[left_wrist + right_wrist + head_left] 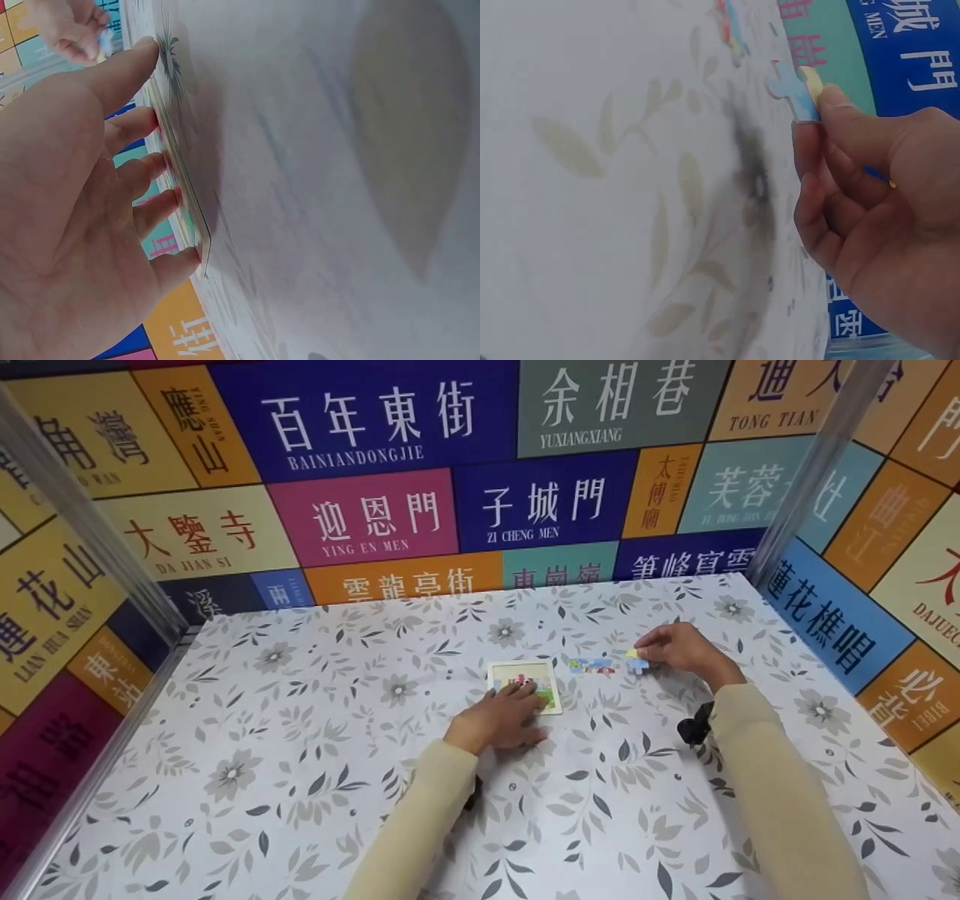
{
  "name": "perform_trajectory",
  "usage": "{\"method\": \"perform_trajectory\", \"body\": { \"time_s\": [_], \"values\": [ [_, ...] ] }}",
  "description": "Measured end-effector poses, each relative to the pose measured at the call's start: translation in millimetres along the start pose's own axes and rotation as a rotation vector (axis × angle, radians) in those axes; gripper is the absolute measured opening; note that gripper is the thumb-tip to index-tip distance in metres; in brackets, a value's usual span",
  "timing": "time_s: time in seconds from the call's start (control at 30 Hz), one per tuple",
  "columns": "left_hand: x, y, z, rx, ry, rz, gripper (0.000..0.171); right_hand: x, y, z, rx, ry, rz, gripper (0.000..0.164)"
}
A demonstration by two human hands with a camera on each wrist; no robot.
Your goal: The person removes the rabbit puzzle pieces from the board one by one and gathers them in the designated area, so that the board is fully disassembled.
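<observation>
A small square puzzle tray [557, 701] with a pale rim and a colourful picture lies on the table. My left hand [499, 716] rests over its lower left part and hides some of the picture. In the left wrist view the spread fingertips touch the face of the tray [193, 206]. To the right, my right hand [690, 654] pinches a blue and yellow jigsaw piece [795, 90] between thumb and fingers, raised from the table. Between the hands lie several loose jigsaw pieces [596, 666] with blue, red and green parts.
The table is covered with a white cloth [315, 780] printed with grey flowers and leaves. Behind and at both sides stand walls of coloured panels [360, 514] with Chinese lettering. Clear upright strips [806, 472] mark the corners.
</observation>
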State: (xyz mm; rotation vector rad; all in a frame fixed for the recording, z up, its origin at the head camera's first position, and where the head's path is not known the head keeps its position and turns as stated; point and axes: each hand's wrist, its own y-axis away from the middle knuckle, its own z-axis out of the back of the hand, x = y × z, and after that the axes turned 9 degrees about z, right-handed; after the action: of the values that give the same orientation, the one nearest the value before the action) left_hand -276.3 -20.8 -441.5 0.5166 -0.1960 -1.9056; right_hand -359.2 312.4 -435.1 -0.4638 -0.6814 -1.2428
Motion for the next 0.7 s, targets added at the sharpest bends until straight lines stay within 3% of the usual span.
{"method": "perform_trajectory", "body": {
  "time_s": [0.43, 0.7],
  "values": [
    [-4.5, -1.8, 2.5, 0.009, -0.040, 0.022, 0.060, -0.6, -3.7, -19.0, -0.040, 0.086, -0.001, 0.024],
    [-2.4, -0.1, 2.6, -0.039, -0.066, 0.008, 0.055, 0.2, -5.2, -22.5, -0.003, 0.107, 0.051, 0.022]
  ]
}}
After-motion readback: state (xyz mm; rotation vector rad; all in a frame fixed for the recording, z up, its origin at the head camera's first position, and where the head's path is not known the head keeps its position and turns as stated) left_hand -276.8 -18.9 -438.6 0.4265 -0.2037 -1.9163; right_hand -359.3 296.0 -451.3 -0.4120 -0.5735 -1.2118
